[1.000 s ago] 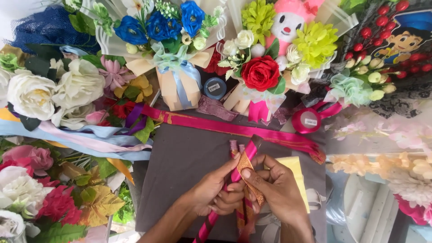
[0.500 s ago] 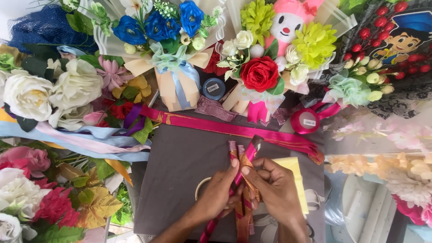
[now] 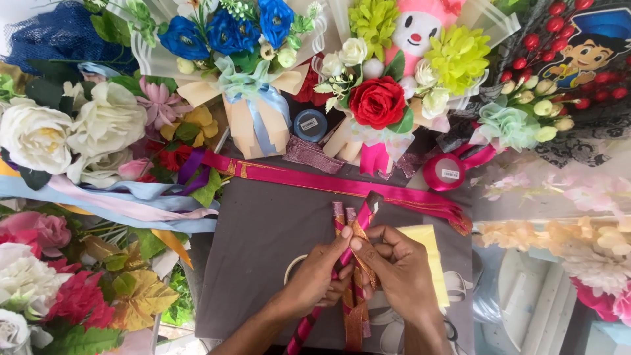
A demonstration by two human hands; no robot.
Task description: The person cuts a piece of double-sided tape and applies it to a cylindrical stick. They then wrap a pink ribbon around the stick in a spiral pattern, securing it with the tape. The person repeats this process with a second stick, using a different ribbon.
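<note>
My left hand (image 3: 317,276) and my right hand (image 3: 397,269) meet over a dark grey mat (image 3: 263,223). Together they pinch a bundle of thin sticks wrapped in pink and gold ribbon (image 3: 351,220), whose tips stick up just above my thumbs. The wrapped stems run down between my wrists toward the bottom edge. A gold ribbon strip (image 3: 355,315) hangs below my right hand. A long pink ribbon with a gold edge (image 3: 342,186) lies across the mat just beyond the stick tips.
Artificial flower bouquets ring the mat: white and pink roses (image 3: 59,131) at left, blue flowers (image 3: 223,33) and a red rose (image 3: 376,102) at the back. A pink ribbon spool (image 3: 444,172), a blue tape roll (image 3: 310,125) and a yellow paper (image 3: 424,250) lie near.
My hands have shifted slightly and the ribbon-wrapped sticks have been turned between my fingers; their tips now stand a little more upright.
</note>
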